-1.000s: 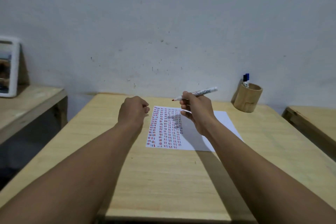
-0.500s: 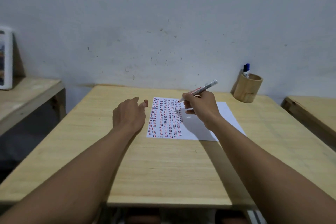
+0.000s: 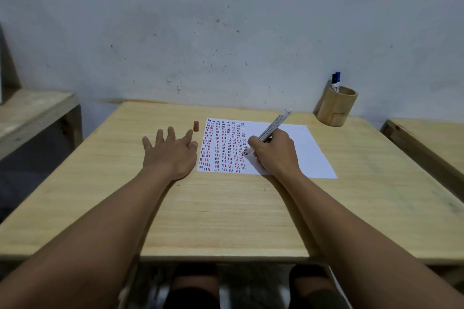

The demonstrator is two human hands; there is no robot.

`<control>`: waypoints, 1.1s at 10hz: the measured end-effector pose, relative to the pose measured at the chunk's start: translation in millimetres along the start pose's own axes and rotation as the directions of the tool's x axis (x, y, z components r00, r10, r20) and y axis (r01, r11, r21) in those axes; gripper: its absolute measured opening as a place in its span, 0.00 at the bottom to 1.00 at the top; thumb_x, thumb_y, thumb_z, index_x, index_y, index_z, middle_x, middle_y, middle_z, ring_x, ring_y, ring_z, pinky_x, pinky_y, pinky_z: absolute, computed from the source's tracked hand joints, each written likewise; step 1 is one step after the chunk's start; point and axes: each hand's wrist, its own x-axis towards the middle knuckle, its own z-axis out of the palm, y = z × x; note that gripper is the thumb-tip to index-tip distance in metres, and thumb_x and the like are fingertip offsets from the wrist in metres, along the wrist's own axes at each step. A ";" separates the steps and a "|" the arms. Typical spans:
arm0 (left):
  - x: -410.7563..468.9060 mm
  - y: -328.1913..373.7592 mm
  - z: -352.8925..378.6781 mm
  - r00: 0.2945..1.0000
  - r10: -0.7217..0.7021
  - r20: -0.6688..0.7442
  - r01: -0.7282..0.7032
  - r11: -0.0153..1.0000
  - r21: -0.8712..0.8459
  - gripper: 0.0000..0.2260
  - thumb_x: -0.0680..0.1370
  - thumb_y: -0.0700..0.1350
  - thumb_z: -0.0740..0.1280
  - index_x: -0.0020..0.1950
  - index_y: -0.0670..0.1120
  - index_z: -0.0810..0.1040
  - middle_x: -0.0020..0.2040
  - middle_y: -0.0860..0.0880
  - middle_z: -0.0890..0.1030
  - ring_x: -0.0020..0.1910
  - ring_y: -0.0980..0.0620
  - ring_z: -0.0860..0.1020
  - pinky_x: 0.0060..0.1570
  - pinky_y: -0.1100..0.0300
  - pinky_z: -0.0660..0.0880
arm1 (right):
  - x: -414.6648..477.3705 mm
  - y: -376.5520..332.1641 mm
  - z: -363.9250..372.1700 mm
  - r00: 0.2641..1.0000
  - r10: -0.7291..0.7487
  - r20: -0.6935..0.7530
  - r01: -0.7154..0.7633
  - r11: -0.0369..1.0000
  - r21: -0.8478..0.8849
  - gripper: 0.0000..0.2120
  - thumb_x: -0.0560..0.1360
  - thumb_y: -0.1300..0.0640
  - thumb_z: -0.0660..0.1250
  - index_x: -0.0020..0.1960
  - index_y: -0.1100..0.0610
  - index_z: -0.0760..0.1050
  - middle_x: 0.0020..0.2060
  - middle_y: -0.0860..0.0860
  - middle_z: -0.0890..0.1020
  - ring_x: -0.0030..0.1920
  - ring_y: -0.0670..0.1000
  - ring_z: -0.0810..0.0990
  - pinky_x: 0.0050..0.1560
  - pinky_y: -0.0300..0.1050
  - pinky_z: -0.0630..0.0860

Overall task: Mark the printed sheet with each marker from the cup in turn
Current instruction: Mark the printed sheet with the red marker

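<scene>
A white printed sheet [image 3: 303, 150] with columns of red and dark dashes lies on the wooden table [image 3: 226, 208]. My right hand [image 3: 275, 153] grips an uncapped red marker [image 3: 272, 128], its tip touching the sheet near the right end of the dashes. My left hand [image 3: 170, 154] rests flat on the table left of the sheet, fingers spread, holding nothing. The red cap [image 3: 196, 125] stands on the table just beyond my left fingertips. A bamboo cup [image 3: 336, 106] at the back right holds two markers [image 3: 336, 81], one blue-capped and one black-capped.
A grey wall runs behind the table. Another wooden surface [image 3: 32, 110] stands at the left with a gap between, and a wooden bench edge [image 3: 426, 140] is at the right. My knees show under the table's front edge.
My left hand opened and set the red cap down on the table, then laid flat. My right hand lowered the marker until its tip met the sheet. The view tilted downward.
</scene>
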 end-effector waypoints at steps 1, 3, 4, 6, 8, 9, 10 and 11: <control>0.6 -0.2 1.0 1.000 0.000 -0.006 0.000 1.000 0.012 0.26 0.83 0.59 0.42 0.82 0.59 0.50 0.83 0.43 0.47 0.81 0.39 0.43 0.75 0.34 0.39 | -0.1 0.9 1.0 1.000 -0.006 0.012 0.006 1.000 -0.010 0.10 0.72 0.55 0.69 0.37 0.61 0.75 0.32 0.53 0.84 0.31 0.49 0.78 0.31 0.43 0.70; 0.5 -0.5 1.8 1.000 -0.002 -0.008 0.002 1.000 0.022 0.26 0.83 0.59 0.42 0.82 0.59 0.50 0.83 0.43 0.48 0.82 0.40 0.44 0.75 0.35 0.39 | 0.8 2.9 2.9 1.000 -0.018 0.009 0.018 1.000 -0.008 0.10 0.72 0.55 0.69 0.36 0.60 0.75 0.33 0.55 0.84 0.32 0.50 0.78 0.32 0.44 0.72; 0.6 0.1 1.3 1.000 0.001 -0.014 -0.001 1.000 0.023 0.26 0.82 0.59 0.43 0.82 0.59 0.51 0.83 0.43 0.48 0.81 0.39 0.44 0.75 0.35 0.40 | 0.6 2.2 2.8 1.000 -0.026 0.013 0.027 0.999 -0.024 0.11 0.73 0.55 0.69 0.35 0.59 0.72 0.30 0.53 0.81 0.30 0.49 0.75 0.30 0.43 0.69; -0.7 1.1 0.7 1.000 -0.002 -0.012 0.002 1.000 0.019 0.26 0.83 0.59 0.43 0.82 0.59 0.51 0.83 0.43 0.48 0.82 0.40 0.44 0.76 0.35 0.40 | 1.5 1.4 1.6 0.999 -0.013 0.041 0.015 0.999 -0.030 0.13 0.72 0.56 0.69 0.33 0.58 0.69 0.27 0.50 0.76 0.27 0.47 0.71 0.27 0.42 0.65; -2.0 1.7 0.0 1.000 -0.008 -0.028 0.008 1.000 -0.017 0.26 0.82 0.60 0.44 0.82 0.59 0.53 0.83 0.43 0.50 0.82 0.40 0.45 0.76 0.35 0.41 | 1.7 1.7 1.1 1.000 0.006 0.028 -0.006 1.000 0.005 0.11 0.72 0.55 0.69 0.34 0.58 0.72 0.27 0.49 0.79 0.28 0.47 0.74 0.29 0.41 0.68; 0.4 3.9 -0.4 0.999 -0.029 -0.044 0.027 0.998 -0.052 0.26 0.82 0.58 0.48 0.80 0.57 0.59 0.82 0.43 0.56 0.81 0.40 0.51 0.75 0.35 0.44 | 3.5 2.1 -2.1 0.999 0.030 -0.015 -0.029 0.997 0.065 0.11 0.73 0.53 0.69 0.38 0.61 0.78 0.31 0.50 0.83 0.32 0.47 0.80 0.31 0.42 0.70; 6.4 9.1 -7.9 0.985 -0.100 -0.142 0.077 0.984 -0.158 0.22 0.81 0.53 0.52 0.74 0.50 0.69 0.72 0.43 0.73 0.73 0.39 0.67 0.71 0.37 0.58 | 8.2 0.2 -3.5 0.997 0.056 -0.049 -0.049 0.991 0.128 0.13 0.73 0.52 0.68 0.44 0.64 0.81 0.34 0.54 0.83 0.35 0.50 0.79 0.33 0.44 0.70; 17.0 16.3 -18.7 0.958 -0.129 -0.258 0.040 0.945 -0.324 0.20 0.82 0.52 0.55 0.73 0.49 0.69 0.65 0.43 0.79 0.66 0.39 0.74 0.63 0.44 0.68 | 14.6 -3.1 -1.2 0.997 0.070 -0.034 -0.062 0.981 0.184 0.12 0.72 0.52 0.70 0.46 0.61 0.82 0.32 0.50 0.81 0.29 0.47 0.74 0.32 0.42 0.68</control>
